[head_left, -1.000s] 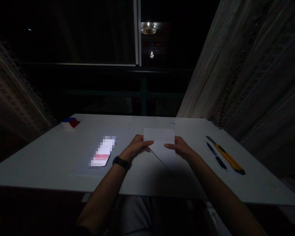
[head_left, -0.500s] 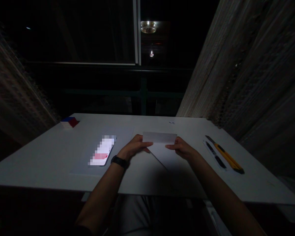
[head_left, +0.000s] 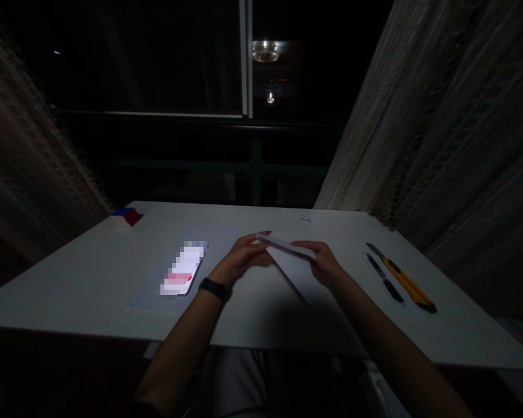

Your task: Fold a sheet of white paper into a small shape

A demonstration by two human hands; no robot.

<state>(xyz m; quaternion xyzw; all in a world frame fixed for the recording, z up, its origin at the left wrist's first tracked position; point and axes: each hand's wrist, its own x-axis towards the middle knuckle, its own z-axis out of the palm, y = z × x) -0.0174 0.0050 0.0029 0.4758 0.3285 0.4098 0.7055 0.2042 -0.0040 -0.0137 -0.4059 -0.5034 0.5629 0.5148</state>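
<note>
A sheet of white paper (head_left: pixel 294 270) with a folded upper flap is held between my two hands, over the middle of the white table. My left hand (head_left: pixel 246 253), below a dark wristband, grips the paper's left corner with thumb and fingers. On the other side, my right hand (head_left: pixel 322 259) pinches the right end of the flap, its fingers lying behind the paper. The flap looks tilted, seen nearly edge-on. The paper's lower part slopes down toward me in shadow.
Left of my hands, a lit phone (head_left: pixel 183 270) lies on a pale sheet (head_left: pixel 146 299). A colored cube (head_left: pixel 126 217) sits at the far left of the table (head_left: pixel 82 290). To the right are a yellow utility knife (head_left: pixel 403 280) and a pen (head_left: pixel 383 277). Small scraps (head_left: pixel 305 219) lie at the back.
The flap has tipped from facing me to almost edge-on, its right end now lower. My right hand's fingers have moved behind the flap. The view has shifted slightly.
</note>
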